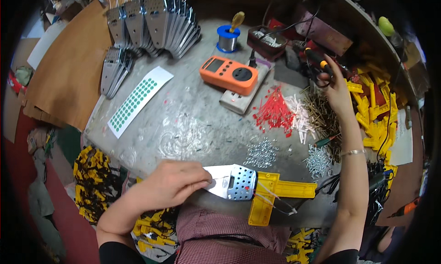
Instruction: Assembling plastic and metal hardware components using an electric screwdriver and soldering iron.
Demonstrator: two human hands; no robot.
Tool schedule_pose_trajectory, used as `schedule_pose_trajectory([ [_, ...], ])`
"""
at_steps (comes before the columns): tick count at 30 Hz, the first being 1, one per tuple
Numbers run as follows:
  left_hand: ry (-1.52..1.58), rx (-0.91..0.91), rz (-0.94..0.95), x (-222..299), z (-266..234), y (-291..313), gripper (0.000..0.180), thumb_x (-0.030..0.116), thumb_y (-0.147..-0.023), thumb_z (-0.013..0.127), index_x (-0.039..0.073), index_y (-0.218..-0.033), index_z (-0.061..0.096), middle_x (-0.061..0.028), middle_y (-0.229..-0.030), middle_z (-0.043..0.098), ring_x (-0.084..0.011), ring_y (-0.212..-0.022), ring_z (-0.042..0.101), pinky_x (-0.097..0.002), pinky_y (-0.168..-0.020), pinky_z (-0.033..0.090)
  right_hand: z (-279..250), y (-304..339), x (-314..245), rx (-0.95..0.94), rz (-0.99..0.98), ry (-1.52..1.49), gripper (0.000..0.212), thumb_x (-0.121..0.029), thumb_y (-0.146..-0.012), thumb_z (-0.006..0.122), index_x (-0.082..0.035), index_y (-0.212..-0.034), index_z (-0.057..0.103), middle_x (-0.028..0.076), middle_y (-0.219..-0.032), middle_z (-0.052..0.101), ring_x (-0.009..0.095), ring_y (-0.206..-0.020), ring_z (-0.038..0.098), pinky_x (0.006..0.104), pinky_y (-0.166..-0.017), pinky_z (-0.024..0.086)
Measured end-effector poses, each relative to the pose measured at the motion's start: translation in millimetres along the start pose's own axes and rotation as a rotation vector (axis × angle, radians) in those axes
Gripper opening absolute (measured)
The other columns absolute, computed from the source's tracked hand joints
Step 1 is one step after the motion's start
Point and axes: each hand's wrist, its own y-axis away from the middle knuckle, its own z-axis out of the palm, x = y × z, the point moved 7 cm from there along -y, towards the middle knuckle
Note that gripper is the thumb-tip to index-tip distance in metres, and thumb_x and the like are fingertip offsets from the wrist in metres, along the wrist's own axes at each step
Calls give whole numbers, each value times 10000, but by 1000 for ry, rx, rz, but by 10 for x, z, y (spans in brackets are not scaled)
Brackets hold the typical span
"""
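My left hand (172,183) pinches a perforated silver metal plate (234,181) at the near edge of the grey bench; the plate sits against a yellow plastic housing (275,193) with thin wires trailing from it. My right hand (337,87) reaches far right and grips a soldering iron (319,62) with a black and orange handle. Piles of red (274,112) and white (298,115) small wire pieces lie between the hands.
An orange meter (228,74) rests on a white power strip (241,98). A solder spool (228,38), stacked metal plates (151,23), a green dot sticker sheet (138,101), screw piles (262,153), brass pins (321,112) and yellow parts (376,108) surround the bench.
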Motion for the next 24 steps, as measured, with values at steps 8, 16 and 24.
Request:
schedule_pose_trajectory([
  [8,6,-24,-139,245,-3,324,203,53,-825,637,60,-1023,678,-118,-823,695,-288,-694,674,-342,-629,534,83,-214,-329,106,-197,1,320,-102,-857,688,-72,-1156,575,75,-983,629,151,-942,598,275,-840,472],
  [16,-58,180,-55,522,101,-115,188,-56,-764,642,37,-922,684,-100,-839,546,-239,-754,583,-297,-650,460,-876,822,-1441,443,-138,-123,217,-175,-893,627,20,-988,624,55,-944,617,92,-865,573,233,-795,453],
  [24,-297,142,227,750,413,-538,256,11,-655,637,70,-892,712,-97,-769,514,-252,-701,568,-339,-600,465,-610,1509,-1411,198,312,-475,281,-293,-885,563,-23,-950,524,17,-664,500,32,-428,365,170,-383,270],
])
